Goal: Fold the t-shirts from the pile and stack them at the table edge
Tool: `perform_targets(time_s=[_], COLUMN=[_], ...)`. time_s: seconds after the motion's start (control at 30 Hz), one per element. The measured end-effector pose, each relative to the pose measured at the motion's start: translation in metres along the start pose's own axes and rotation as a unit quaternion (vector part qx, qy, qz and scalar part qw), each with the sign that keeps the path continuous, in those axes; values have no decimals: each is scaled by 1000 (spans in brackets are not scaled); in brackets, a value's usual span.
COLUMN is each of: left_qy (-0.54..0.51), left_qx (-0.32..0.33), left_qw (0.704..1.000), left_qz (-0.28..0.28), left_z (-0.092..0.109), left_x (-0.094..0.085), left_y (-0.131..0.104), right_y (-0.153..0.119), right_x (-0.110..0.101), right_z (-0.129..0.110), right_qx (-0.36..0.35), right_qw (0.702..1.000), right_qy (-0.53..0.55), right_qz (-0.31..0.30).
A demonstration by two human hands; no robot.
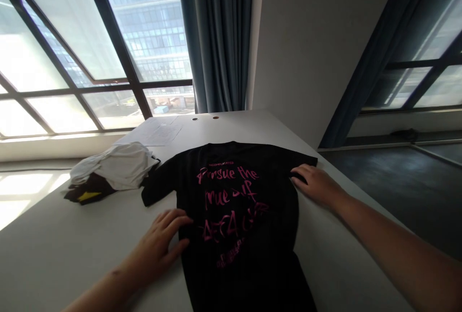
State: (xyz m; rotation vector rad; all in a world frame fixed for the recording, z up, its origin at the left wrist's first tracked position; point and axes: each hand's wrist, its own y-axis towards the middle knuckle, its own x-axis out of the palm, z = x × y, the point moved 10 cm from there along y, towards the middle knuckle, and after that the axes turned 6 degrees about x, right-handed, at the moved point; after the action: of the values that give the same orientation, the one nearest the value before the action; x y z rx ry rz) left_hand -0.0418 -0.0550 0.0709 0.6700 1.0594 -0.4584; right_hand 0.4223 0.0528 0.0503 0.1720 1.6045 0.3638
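A black T-shirt (238, 206) with pink lettering lies spread on the white table (332, 264), its collar toward the far end and its lower part running out of view at the bottom. My left hand (162, 240) rests at the shirt's left side edge, below the left sleeve, fingers apart and fingertips on the fabric. At the right sleeve's lower edge is my right hand (315, 184); its fingers touch the cloth, with a small gap between thumb and fingers.
A crumpled pile of white cloth (124, 165) and dark cloth with a yellow patch (89, 197) sits on the table's left side. Papers (155, 131) lie behind it. Two round holes mark the far end, near a blue curtain (224, 37) and windows.
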Motion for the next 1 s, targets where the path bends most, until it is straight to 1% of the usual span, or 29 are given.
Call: perform_targets(time_s=[0.03, 0.1, 0.17, 0.2, 0.27, 0.3, 0.33, 0.37, 0.4, 0.43, 0.47, 0.5, 0.53, 0.57, 0.6, 0.63, 0.67, 0.73, 0.8, 0.83, 0.9, 0.97, 1.0], left_qy=[-27, -74, -94, -92, -69, -50, -29, -7, 12, 25, 29, 21, 4, -16, -36, -50, -59, -64, -74, -81, -94, -98, -97], left_qx=[19, 55, 79, 85, 92, 92, 91, 91, 93, 97, 104, 112, 118, 118, 114, 110, 102, 83, 67, 61, 53, 41, 31], left_qw=[999, 992, 983, 982, 985, 988, 991, 993, 994, 994, 994, 993, 993, 993, 993, 992, 992, 990, 989, 988, 986, 987, 989], left_qz=[-24, -86, -133, -142, -132, -116, -94, -70, -49, -33, -24, -18, -13, -3, 13, 32, 53, 90, 111, 118, 123, 117, 104], left_z=[14, 41, 63, 71, 84, 90, 95, 101, 108, 115, 121, 126, 129, 130, 128, 126, 122, 112, 103, 99, 93, 86, 82], left_x=[3, 11, 18, 20, 21, 21, 20, 20, 21, 22, 24, 26, 26, 25, 21, 15, 7, -10, -30, -41, -65, -86, -93], left_y=[-16, -36, -45, -47, -48, -49, -50, -51, -53, -54, -55, -56, -56, -56, -56, -56, -56, -57, -58, -58, -59, -61, -63], right_y=[-8, -16, -17, -15, -13, -15, -18, -25, -34, -47, -64, -86, -113, -140, -162, -177, -188, -198, -198, -196, -187, -176, -173], right_x=[2, 5, 4, 2, -10, -21, -34, -48, -61, -71, -77, -78, -75, -72, -70, -69, -67, -65, -69, -76, -95, -118, -127], right_z=[-7, -10, -2, 4, 15, 18, 15, 7, -9, -33, -64, -100, -135, -164, -184, -195, -200, -199, -189, -180, -150, -108, -88], right_qx=[-6, 3, 38, 60, 107, 132, 149, 151, 133, 89, 23, -58, -132, -184, -206, -204, -186, -146, -119, -108, -72, -17, 5], right_qw=[1000, 999, 997, 994, 988, 985, 984, 986, 990, 995, 996, 985, 964, 943, 935, 938, 944, 951, 945, 940, 936, 938, 938], right_qy=[2, -24, -68, -87, -108, -107, -97, -72, -32, 21, 88, 154, 203, 228, 227, 215, 206, 202, 224, 238, 263, 280, 284], right_qz=[-14, -27, -26, -26, -24, -13, 3, 21, 33, 29, 7, -45, -111, -160, -179, -179, -177, -183, -209, -220, -224, -203, -199])
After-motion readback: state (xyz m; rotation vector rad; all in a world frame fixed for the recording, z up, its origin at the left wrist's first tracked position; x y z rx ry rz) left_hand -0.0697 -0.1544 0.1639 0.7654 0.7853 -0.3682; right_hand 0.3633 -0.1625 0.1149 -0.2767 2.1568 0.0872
